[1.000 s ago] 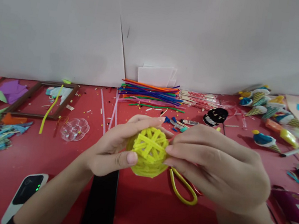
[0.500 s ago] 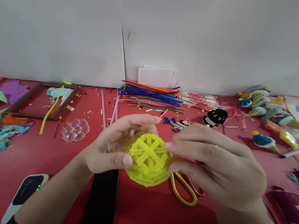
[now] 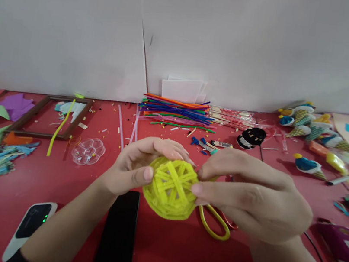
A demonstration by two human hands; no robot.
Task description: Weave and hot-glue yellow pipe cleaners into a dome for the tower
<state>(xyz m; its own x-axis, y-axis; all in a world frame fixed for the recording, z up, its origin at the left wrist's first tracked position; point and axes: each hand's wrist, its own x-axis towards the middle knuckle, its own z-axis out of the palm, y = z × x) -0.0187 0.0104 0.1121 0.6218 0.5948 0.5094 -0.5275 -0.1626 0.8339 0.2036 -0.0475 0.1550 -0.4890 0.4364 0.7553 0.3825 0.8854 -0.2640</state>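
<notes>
Over the middle of the table I hold a round yellow basket-like piece [image 3: 168, 204], apparently wound from fuzzy pipe cleaners, with strips crossing like spokes on the side facing me. My left hand [image 3: 133, 164] curls round its left and back edge, thumb pressed on the near side. At its right rim, the fingertips of my right hand [image 3: 256, 200] pinch the edge. Whether they also hold a loose strip end is hidden. Scissors with yellow and red handles [image 3: 227, 232] lie beneath my right hand. A black phone [image 3: 117, 236] lies below my left wrist.
Coloured pipe cleaners [image 3: 177, 109] are heaped by the wall. A brown frame [image 3: 38, 134], a yellow pipe cleaner [image 3: 60, 125] and a clear flower-shaped tray [image 3: 88, 152] lie left. Rightwards are a black-and-white piece [image 3: 251, 138], small cone figures [image 3: 310, 165] and a purple case [image 3: 340, 248].
The yellow piece has turned slightly, so its crossed strips sit at another angle. My right fingers have shifted lower along its rim, while my left hand keeps its hold.
</notes>
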